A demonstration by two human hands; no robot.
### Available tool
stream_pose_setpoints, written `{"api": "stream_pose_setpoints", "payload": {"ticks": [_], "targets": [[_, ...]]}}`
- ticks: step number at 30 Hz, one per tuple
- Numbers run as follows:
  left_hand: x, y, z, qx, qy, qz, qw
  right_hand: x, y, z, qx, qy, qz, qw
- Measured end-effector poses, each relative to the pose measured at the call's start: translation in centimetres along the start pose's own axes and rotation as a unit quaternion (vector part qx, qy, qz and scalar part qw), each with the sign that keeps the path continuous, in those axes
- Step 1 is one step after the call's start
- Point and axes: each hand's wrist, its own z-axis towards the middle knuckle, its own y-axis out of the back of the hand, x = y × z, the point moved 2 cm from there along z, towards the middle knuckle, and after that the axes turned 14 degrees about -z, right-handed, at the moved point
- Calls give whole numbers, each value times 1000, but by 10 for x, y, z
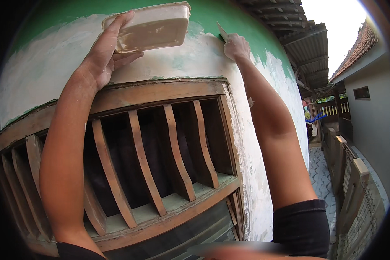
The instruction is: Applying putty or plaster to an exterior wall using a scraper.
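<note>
In the head view, much of the wall (37, 82) around the wooden window frame (160, 92) is covered by a patchy white coating (73, 37), so the work is judged well advanced there. Green paint (234, 15) is left bare along the top and seen through thin patches. A pale tub (158, 32) is clasped at its left end by the left hand (106, 54); its contents cannot be seen. A scraper (222, 31) is held in the right hand's closed grip (237, 47), its blade projecting up-left beside the coating's upper edge; whether the wall is touched cannot be told.

Smooth plastic container (158, 37), patchy matt wall (47, 60), worn wooden window frame (160, 90).
</note>
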Motion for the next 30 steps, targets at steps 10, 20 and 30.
{"api": "stream_pose_setpoints", "payload": {"ticks": [10, 20, 30], "targets": [[-12, 17, 1, 32, -7, -25, 999, 6, 46, -82, 21, 319, 98, 942], [-16, 17, -7, -18, 24, 42, 999, 48, 10, 14, -65, 189, 145, 969], [-23, 43, -8, -31, 25, -15, 999, 90, 54, -91, -22, 365, 190, 911]]}}
